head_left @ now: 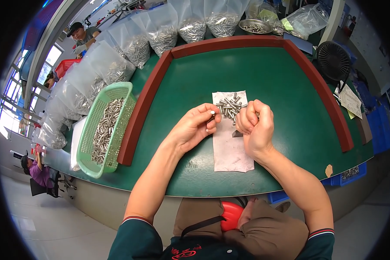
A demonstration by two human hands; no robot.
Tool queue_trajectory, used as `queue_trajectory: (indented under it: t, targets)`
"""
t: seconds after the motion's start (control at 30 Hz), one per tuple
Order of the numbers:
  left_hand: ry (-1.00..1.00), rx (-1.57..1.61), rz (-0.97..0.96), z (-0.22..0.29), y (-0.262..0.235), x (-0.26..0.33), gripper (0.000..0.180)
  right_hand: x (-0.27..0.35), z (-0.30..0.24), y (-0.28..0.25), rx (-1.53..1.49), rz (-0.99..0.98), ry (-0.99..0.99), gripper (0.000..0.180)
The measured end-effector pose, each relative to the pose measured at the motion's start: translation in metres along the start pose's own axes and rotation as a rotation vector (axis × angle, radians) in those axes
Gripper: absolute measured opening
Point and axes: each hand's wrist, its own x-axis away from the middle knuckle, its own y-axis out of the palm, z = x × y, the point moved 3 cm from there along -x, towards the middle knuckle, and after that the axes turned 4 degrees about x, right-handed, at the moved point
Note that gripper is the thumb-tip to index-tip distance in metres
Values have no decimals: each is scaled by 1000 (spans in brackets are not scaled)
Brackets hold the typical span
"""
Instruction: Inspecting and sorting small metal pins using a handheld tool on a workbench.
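Observation:
My left hand (196,125) pinches a small metal pin (212,113) between thumb and fingers, its bright end pointing up. To its right, my right hand (257,125) is closed in a fist, and what it holds is hidden by the fingers. A small dark grey metal piece (237,134) shows just below the right fingers; whether the hand grips it I cannot tell. Between and beyond both hands lies a loose pile of short metal pins (230,106). The pile rests on a pale pinkish cloth (233,156) spread over the green tabletop (190,82).
Dark red rails (229,44) border the work area at the back and both sides. Left stands a green basket (84,147) full of metal pins. Plastic bags of metal parts (160,34) line the far edge, near a round metal dish (255,21). A black fan (333,60) stands right.

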Motion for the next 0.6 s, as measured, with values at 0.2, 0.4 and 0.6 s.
queue_trajectory:
  t: [0.2,0.4,0.6]
  targets:
    - [110,-2,130,5,-7,-3,26,0,-1,0,18,-4,-8,37]
    - [650,-1346,390,8,-3,-13,12,0,0,0,19,5,-2,37]
    - [734,-1503,325,6,-5,-19,12,0,0,1,21,-1,-2,37]
